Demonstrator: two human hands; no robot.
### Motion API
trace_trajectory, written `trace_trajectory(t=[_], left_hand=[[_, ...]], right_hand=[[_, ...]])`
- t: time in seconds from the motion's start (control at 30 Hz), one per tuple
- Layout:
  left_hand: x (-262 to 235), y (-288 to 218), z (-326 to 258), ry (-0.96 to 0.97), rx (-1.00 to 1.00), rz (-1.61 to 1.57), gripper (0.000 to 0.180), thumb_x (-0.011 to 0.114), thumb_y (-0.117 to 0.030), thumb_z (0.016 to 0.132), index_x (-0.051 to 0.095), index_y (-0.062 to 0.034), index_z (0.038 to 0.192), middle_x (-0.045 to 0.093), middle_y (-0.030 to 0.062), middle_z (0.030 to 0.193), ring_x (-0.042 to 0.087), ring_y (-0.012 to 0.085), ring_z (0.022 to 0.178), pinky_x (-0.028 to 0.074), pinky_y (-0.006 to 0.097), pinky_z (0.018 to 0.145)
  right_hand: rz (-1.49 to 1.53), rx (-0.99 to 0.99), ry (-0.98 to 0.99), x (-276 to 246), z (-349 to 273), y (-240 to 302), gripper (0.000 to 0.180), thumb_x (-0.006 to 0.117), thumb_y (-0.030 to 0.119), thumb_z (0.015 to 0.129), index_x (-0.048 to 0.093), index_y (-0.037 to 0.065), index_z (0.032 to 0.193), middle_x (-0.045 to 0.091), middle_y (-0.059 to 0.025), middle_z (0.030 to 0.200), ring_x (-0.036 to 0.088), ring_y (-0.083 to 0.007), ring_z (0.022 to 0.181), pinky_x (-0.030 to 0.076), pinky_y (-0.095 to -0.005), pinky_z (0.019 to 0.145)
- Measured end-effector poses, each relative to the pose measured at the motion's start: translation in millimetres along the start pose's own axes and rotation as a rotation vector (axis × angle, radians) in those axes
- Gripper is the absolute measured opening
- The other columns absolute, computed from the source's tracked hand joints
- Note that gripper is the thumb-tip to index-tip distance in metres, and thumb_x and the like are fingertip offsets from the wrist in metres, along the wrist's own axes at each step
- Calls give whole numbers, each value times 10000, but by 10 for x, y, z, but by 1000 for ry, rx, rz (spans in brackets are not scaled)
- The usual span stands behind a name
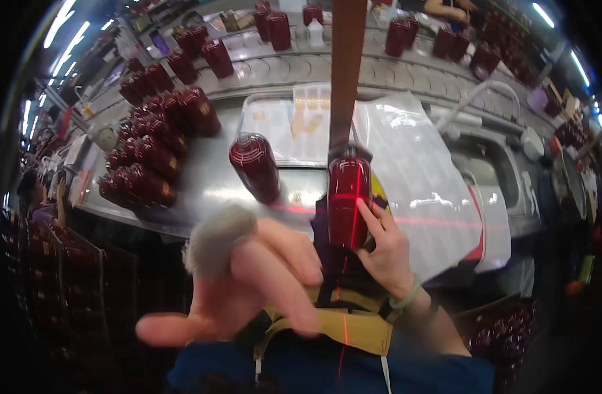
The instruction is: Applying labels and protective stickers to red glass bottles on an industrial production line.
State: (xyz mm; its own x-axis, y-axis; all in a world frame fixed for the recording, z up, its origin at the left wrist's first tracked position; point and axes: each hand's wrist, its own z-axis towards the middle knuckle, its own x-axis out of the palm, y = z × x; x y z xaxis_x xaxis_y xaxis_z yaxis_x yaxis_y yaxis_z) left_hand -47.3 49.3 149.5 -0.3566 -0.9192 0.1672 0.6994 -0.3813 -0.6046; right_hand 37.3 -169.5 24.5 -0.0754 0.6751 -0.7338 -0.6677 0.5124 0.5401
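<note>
A glossy dark red glass jar (349,203) stands on end before me, below a brown vertical bar (346,72). My right hand (385,253) grips its lower side with thumb and fingers. Thin red laser lines cross on the glass. Close to the camera, my left hand (258,276) is blurred by motion, its fingers curled. In it is a soft-looking grey wad (221,241), whose exact kind the blur hides. A second dark red jar (255,167) leans alone on the metal worktop, beyond my left hand and apart from it.
Many dark red jars (150,144) crowd the worktop's left side. White wrapping sheets (412,184) cover its right part, beside a sink (488,164) with a curved pipe. A slatted conveyor (274,71) runs across the back with more jars. Another person (44,200) is at far left.
</note>
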Motion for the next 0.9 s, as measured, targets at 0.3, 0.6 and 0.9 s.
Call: trace_trajectory(t=[0.3, 0.6, 0.9], left_hand=[[338, 3, 3, 91, -76, -495, 1100, 314, -920, 841, 566, 10, 1371, 639, 203, 1146, 507, 318, 1078, 411, 466, 931], [420, -28, 50, 191, 91, -554, 682, 411, -731, 999, 678, -170, 1279, 669, 99, 1007, 464, 240, 1018, 398, 402, 932], [82, 271, -82, 65, -77, -238, 978, 383, -755, 995, 304, 26, 1578, 624, 12, 916, 464, 147, 860, 448, 332, 756]], right_hand=[[160, 190, 63, 84, -130, -6, 927, 805, -35, 724, 393, 51, 1550, 478, -201, 1455, 546, -410, 1292, 513, -438, 1029], [97, 160, 43, 112, -161, -28, 941, 856, 42, 730, 397, 85, 1551, 481, -186, 1417, 607, -400, 1164, 546, -433, 909], [189, 311, 101, -470, -299, -572, 454, 855, 103, 781, 670, 31, 1190, 677, -132, 1021, 657, -270, 865, 520, -355, 768]])
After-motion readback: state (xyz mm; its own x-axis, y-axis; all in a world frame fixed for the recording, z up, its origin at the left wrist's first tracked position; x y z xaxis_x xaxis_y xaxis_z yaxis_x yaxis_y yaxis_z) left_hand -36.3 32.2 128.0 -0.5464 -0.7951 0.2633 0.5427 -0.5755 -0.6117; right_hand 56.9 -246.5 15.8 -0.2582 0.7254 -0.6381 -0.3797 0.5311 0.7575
